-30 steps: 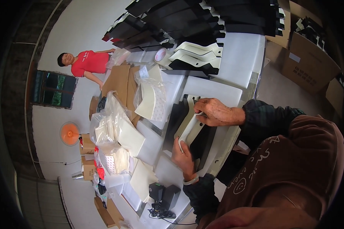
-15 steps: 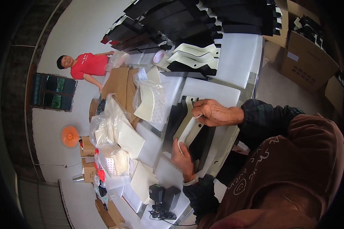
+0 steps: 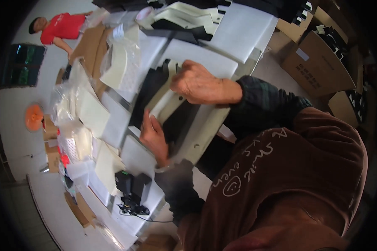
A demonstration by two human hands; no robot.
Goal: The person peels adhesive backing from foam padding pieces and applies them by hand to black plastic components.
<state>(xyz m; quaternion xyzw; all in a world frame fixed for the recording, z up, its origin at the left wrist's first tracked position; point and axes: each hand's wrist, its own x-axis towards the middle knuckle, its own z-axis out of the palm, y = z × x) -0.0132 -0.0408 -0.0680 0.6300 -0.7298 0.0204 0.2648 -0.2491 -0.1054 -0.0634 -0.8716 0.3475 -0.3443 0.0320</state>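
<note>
A cream moulded panel (image 3: 173,104) with dark holes lies across dark, angular black pieces (image 3: 148,85) on the table. My left hand (image 3: 155,138), lower in the picture, has its thumb and fingers closed on the lower end of a narrow white strip (image 3: 157,109) along the panel. Higher up, my right hand (image 3: 205,85) is closed at the strip's other end, fingers curled and slightly blurred. Its fingertips hide what they pinch. Another long cream piece (image 3: 201,136) with a small hole lies on the side nearer my body.
More cream moulded panels (image 3: 184,19) and a tape roll (image 3: 145,16) are at the top. Plastic-bagged cream sheets (image 3: 121,62) and black power adapters (image 3: 140,188) stand beyond my hands. Cartons (image 3: 318,62) are at upper right. A person in red (image 3: 63,29) is at upper left.
The whole view has shifted, so the table and my hands appear further left and higher. My right hand has turned more knuckles-up over the panel; my left hand keeps its place on the strip.
</note>
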